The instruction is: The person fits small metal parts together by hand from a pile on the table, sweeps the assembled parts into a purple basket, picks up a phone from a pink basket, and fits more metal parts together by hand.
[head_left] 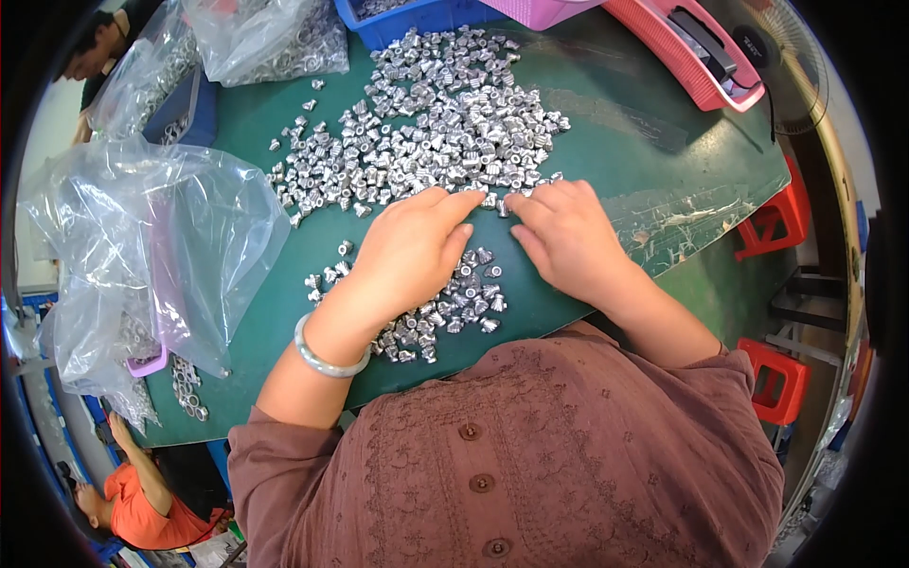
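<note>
Head view shows the left hand [407, 237] and right hand [573, 232] facing each other, thumb and fingers apart on both; nothing is visibly clamped in either, though a tiny part under the fingertips could be hidden. Small silver metal parts lie just beyond and between the fingertips, in a broad pile [445, 142] on the green table [615, 156]. On the near side of the grip, partly beneath the left hand, lies a smaller cluster [464, 298]. Judging by this split, the handling is at a fairly early point: the lesser share sits apart, and most is left in the far pile.

Counted: two hands, two groups of parts, the pieces too crowded to number. Left of the grip and beyond it are three clear bags [218, 218] and two blue bins [204, 114]; beyond, toward the right, two pink baskets [653, 38]; farther right, two red stools [776, 383].
</note>
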`<state>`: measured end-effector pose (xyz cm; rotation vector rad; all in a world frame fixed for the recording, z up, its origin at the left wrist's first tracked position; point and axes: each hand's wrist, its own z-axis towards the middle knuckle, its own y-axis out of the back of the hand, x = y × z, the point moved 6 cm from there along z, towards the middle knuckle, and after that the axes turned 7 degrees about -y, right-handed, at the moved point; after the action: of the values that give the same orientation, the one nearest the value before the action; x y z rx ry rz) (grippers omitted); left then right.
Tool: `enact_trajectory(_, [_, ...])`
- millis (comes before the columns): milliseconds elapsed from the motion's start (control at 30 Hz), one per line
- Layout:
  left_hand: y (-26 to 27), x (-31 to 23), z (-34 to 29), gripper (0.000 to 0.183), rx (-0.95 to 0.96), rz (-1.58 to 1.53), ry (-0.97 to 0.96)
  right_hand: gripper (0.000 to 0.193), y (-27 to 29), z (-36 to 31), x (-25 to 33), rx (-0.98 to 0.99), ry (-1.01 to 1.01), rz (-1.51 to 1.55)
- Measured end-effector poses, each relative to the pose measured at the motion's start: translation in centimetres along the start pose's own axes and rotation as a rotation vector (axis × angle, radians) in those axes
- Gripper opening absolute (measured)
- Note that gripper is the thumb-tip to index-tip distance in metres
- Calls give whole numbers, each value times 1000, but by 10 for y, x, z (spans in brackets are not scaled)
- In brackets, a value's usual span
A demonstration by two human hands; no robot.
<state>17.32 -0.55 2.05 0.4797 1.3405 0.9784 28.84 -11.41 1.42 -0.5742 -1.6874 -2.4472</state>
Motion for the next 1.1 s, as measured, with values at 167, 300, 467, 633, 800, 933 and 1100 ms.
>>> enact_trajectory(167, [-15,2,14,24,21,130,-6,29,-9,-8,3,38,20,84])
enact_trajectory(300, [-19,4,19,14,40,166,40,21,-9,-13,7,103,84,191])
enact_trajectory(467, [-18,0,14,15,102,113,-2,19,6,-1,-14,-156,-33,101])
enact_trajectory(633, [-10,-4,10,19,236,40,-80,21,2,0,-15,-31,-34,60])
enact_trajectory(800, [-7,-6,18,22,14,55,-40,23,7,-1,-24,-33,-44,177])
enact_trajectory(933, [-16,-11,23,22,92,91,-51,23,7,-1,-27,-84,-66,93])
enact_trajectory(1100, [-23,-8,21,20,127,117,-46,18,7,-1,-22,-79,-48,89])
